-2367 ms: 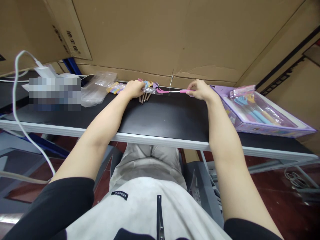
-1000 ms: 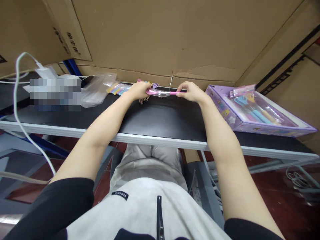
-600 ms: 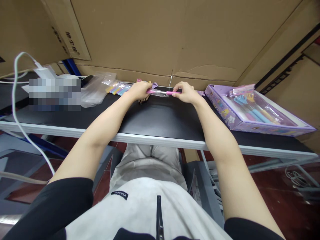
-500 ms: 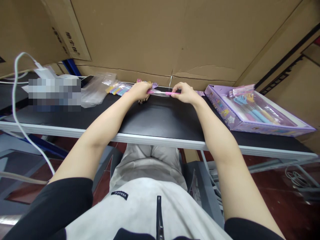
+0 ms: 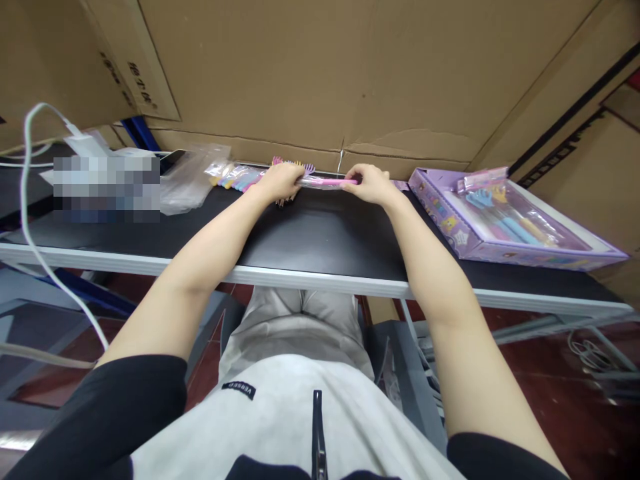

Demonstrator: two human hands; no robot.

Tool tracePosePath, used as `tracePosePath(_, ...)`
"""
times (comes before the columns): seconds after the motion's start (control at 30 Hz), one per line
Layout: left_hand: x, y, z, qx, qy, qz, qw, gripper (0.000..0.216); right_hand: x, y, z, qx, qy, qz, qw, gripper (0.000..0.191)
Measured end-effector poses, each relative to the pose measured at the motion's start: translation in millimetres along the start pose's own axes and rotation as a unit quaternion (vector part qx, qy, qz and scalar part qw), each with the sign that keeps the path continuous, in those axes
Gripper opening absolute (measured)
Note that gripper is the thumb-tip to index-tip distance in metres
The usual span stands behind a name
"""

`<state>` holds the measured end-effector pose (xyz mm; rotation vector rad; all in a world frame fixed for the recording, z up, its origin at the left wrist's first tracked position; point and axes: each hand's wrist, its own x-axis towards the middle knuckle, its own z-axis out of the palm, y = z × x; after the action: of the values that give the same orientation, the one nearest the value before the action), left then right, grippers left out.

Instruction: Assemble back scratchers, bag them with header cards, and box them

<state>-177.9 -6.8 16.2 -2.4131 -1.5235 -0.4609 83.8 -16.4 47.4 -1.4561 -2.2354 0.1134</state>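
Note:
My left hand [image 5: 283,181] is closed around the left end of a narrow clear plastic sleeve [image 5: 311,181]. A slim pink stick [image 5: 334,182] lies level along the sleeve, with clear film around part of it. My right hand [image 5: 369,183] pinches the stick's right end between thumb and fingers. Behind and under my left hand is a bunch of claw-headed sticks [image 5: 309,168], their pink, yellow and purple heads showing; the hand hides the rest. Just left of that hand lie bagged sticks with coloured ends [image 5: 240,179].
Clear plastic bags [image 5: 187,183] lie on the black tabletop [image 5: 325,237] to the left, near a white cable [image 5: 27,193] and a blurred-out patch. An open purple box [image 5: 465,250] with packed claw-headed sticks [image 5: 515,217] stands right. Cardboard [image 5: 300,73] walls the back.
My right hand has pushed the pink stick leftward along the sleeve, so the see-through stretch beside my left hand is shorter. My left hand has barely moved.

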Motion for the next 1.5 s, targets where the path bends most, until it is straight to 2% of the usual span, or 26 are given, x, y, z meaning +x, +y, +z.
tracePosePath(0.13,0,-12,3,-0.011,0.004,-0.015,1.000,0.026,2,11,-4,0.042,-0.041,0.007,0.998,0.021)
tracePosePath(0.3,3,-13,5,-0.027,0.012,0.004,1.000,0.024,4,12,-6,0.084,-0.051,-0.024,0.995,0.019)
tracePosePath(0.5,3,-20,6,-0.042,0.019,0.003,0.999,0.022,5,17,-11,0.164,-0.057,-0.027,0.984,0.027)
tracePosePath(0.7,2,-22,5,-0.036,0.023,0.003,0.999,0.020,5,12,-10,0.185,-0.060,-0.057,0.979,0.036)
tracePosePath(0.87,3,-14,1,-0.040,0.027,0.034,0.998,0.018,5,5,-4,0.195,-0.033,-0.055,0.979,0.028)
tracePosePath(1.0,1,2,-4,-0.040,0.018,0.040,0.998,0.020,5,-2,2,0.223,-0.008,-0.065,0.973,0.036)
tracePosePath(1.2,-4,18,-9,-0.033,-0.003,0.052,0.998,0.026,-1,-11,6,0.221,-0.033,-0.058,0.973,0.039)
tracePosePath(1.5,-4,17,-9,-0.040,-0.012,0.049,0.998,0.025,-1,-12,6,0.192,-0.044,-0.056,0.979,0.044)
